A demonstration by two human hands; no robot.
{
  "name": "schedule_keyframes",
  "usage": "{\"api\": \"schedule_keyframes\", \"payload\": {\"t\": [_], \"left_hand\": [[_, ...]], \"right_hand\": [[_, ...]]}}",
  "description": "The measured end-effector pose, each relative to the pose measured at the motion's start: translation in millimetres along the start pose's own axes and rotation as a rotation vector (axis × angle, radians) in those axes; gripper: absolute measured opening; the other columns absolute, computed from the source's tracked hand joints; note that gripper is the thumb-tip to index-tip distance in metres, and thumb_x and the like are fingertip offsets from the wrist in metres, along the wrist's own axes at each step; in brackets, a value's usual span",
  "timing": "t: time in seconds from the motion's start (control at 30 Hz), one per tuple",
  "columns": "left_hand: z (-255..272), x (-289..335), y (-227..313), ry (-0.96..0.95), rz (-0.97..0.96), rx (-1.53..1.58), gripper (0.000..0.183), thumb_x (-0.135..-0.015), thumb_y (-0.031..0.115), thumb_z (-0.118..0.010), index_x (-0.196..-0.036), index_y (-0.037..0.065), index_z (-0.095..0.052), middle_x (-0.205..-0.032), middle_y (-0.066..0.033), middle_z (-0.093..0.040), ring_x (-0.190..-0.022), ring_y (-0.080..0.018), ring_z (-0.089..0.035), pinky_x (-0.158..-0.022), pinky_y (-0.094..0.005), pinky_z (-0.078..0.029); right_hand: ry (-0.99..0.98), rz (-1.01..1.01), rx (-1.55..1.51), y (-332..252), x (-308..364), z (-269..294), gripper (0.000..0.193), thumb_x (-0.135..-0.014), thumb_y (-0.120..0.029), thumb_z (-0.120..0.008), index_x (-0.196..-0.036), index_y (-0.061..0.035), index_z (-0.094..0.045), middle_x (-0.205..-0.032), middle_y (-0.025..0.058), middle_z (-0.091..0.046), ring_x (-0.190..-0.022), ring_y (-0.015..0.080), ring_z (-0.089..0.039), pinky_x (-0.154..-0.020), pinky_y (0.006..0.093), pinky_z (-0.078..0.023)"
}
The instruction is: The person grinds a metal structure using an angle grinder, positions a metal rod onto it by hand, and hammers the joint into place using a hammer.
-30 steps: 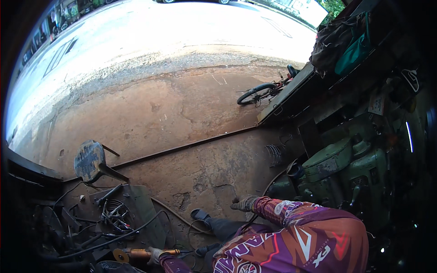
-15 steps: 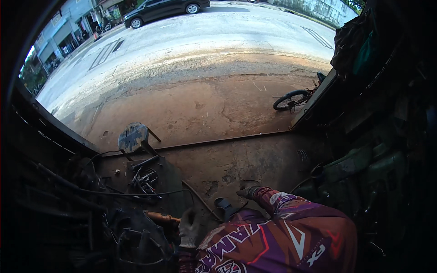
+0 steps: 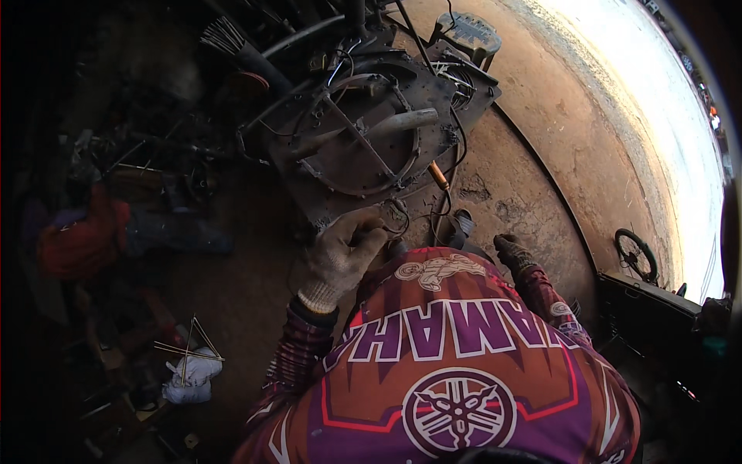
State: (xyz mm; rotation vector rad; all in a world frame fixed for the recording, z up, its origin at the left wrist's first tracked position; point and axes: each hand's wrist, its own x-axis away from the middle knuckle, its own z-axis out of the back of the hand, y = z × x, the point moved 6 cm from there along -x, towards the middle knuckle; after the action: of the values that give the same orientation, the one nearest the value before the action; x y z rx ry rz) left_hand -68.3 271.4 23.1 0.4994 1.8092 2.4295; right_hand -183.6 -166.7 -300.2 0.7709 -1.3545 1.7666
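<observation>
My left hand (image 3: 348, 251), in a pale knitted glove, is raised left of my body with its fingers curled in. By its fingertips is a small dark loop (image 3: 397, 220); I cannot tell whether they touch it. Just beyond lies a round metal frame (image 3: 362, 131) with crossing bars on a dark metal worktable (image 3: 297, 182). An orange-handled welding holder (image 3: 438, 175), its cable attached, hangs by the table's right edge. My right hand (image 3: 514, 252), in a darker glove, is low near my right knee, its fingers dark and bunched.
A worn stool (image 3: 470, 35) stands beyond the table. Thin rods (image 3: 224, 35) stick out of a tube at the far left. Rods lie across a white bundle (image 3: 193, 375) on the left floor. Another person (image 3: 85, 236) in orange is at left. A wheel (image 3: 636, 255) stands at right.
The view has swung left, so the metal frame and table now fill the upper middle and the street lies at right. My left hand has come up, away from the orange holder.
</observation>
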Motion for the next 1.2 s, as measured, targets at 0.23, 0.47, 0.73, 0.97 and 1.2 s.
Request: {"api": "schedule_keyframes", "payload": {"t": [0.23,0.47,0.73,0.97,1.2], "left_hand": [[76,18,-21,0.368,-0.085,-0.224,0.026,-0.093,0.018,-0.074,-0.114,0.002,-0.072,-0.101,-0.0108,-0.073,-0.085,-0.0180,-0.070,-0.077,-0.0318,-0.057],[97,-5,-20,0.511,-0.190,-0.385,0.032,-0.092,0.020,-0.075,-0.118,0.002,-0.070,-0.108,-0.0132,-0.073,-0.094,-0.0238,-0.071,-0.084,-0.0357,-0.057],[153,-77,5,0.702,-0.259,-0.487,0.036,-0.093,0.023,-0.072,-0.122,0.002,-0.070,-0.120,-0.0159,-0.072,-0.108,-0.0267,-0.069,-0.096,-0.0362,-0.053],[201,-166,-47,0.271,0.306,-0.768,0.040,-0.091,0.020,-0.066,-0.128,0.005,-0.068,-0.127,-0.0157,-0.070,-0.120,-0.0279,-0.065,-0.106,-0.0357,-0.047],[207,-202,-114,0.039,0.319,-0.218,0.041,-0.089,0.013,-0.066,-0.129,0.006,-0.068,-0.125,-0.0111,-0.071,-0.118,-0.0248,-0.066,-0.104,-0.0331,-0.047]], "right_hand": [[0.114,0.250,-0.072,-80,41,-21,0.061,-0.093,-0.043,-0.072,-0.137,-0.0027,-0.059,-0.119,0.0104,-0.068,-0.094,0.0209,-0.064,-0.082,0.0362,-0.052],[0.068,0.388,-0.004,-138,45,-21,0.055,-0.095,-0.039,-0.071,-0.136,-0.0045,-0.060,-0.109,0.0059,-0.069,-0.081,0.0164,-0.063,-0.072,0.0331,-0.052],[-0.039,0.123,0.079,-77,3,30,0.067,-0.093,-0.046,-0.068,-0.142,-0.0014,-0.054,-0.118,0.0132,-0.068,-0.082,0.0226,-0.065,-0.074,0.0393,-0.054],[-0.054,-0.041,0.216,-57,-23,82,0.062,-0.092,-0.045,-0.070,-0.134,-0.0005,-0.061,-0.102,0.0117,-0.070,-0.077,0.0235,-0.067,-0.067,0.0396,-0.055],[0.006,0.060,-0.005,-85,-37,82,0.053,-0.094,-0.040,-0.070,-0.131,-0.0028,-0.060,-0.095,0.0089,-0.067,-0.066,0.0211,-0.060,-0.058,0.0381,-0.052]]}}
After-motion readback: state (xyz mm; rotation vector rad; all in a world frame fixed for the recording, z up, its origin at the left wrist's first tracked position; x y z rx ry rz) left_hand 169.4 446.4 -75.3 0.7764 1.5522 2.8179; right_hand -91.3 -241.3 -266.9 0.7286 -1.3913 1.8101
